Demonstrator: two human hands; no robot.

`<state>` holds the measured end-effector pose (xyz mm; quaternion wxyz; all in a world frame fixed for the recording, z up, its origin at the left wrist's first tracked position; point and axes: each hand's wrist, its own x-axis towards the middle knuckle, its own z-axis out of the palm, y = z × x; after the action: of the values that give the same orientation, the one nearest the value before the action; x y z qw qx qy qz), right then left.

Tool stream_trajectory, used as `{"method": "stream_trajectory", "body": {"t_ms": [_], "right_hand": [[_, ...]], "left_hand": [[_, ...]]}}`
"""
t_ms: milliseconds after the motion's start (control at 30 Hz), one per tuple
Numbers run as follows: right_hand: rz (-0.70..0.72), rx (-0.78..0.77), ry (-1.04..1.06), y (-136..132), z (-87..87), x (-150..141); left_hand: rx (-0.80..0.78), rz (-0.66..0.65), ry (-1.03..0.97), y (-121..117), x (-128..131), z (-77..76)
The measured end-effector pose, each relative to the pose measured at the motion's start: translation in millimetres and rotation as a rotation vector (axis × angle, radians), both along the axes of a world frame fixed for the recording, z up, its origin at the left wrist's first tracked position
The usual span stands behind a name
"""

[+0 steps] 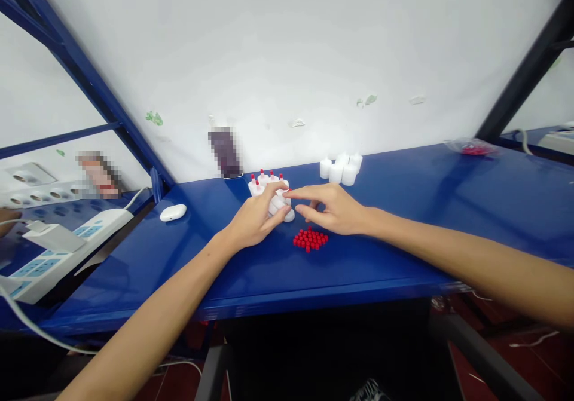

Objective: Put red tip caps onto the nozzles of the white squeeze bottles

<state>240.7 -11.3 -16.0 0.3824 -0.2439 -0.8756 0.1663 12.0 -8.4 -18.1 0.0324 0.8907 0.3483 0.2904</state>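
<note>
My left hand (pixel 255 217) is closed around a small white plastic bottle (pixel 278 205), which its fingers partly cover. From the right, my right hand (pixel 334 208) reaches in, its index finger stretched to the bottle's top. A bit of red shows by that fingertip; whether the finger touches it is hard to make out. The right thumb stands apart from the index finger. Behind my left hand, several white bottles with red caps (pixel 261 177) stand upright in a group. A cluster of small red caps (pixel 310 239) lies in front of my hands.
Several white bottles without visible red caps (pixel 342 171) stand near the wall. A white earbud case (pixel 173 212) lies left on the blue table (pixel 390 257). A phone (pixel 226 153) leans on the wall. A clear bag with red contents (pixel 473 147) lies far right; power strips (pixel 76 251) are at left.
</note>
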Motion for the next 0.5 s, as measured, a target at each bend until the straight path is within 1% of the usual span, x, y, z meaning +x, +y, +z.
{"method": "stream_trajectory", "body": {"t_ms": [133, 200, 367, 500], "right_hand": [[-0.074, -0.019, 0.08, 1.5, 1.2, 0.1], [-0.107, -0.002, 0.075, 3.2, 1.2, 1.4], [-0.102, 0.077, -0.169, 6.0, -0.6, 2.1], [-0.063, 0.111, -0.277, 6.1, 0.3, 1.1]], "left_hand": [[-0.013, 0.012, -0.003, 0.9, -4.7, 0.9], [0.0, 0.034, -0.032, 1.1, -7.3, 1.9], [0.069, 0.11, -0.084, 1.9, -11.8, 3.5], [0.084, 0.13, -0.064, 2.4, -12.0, 3.9]]}}
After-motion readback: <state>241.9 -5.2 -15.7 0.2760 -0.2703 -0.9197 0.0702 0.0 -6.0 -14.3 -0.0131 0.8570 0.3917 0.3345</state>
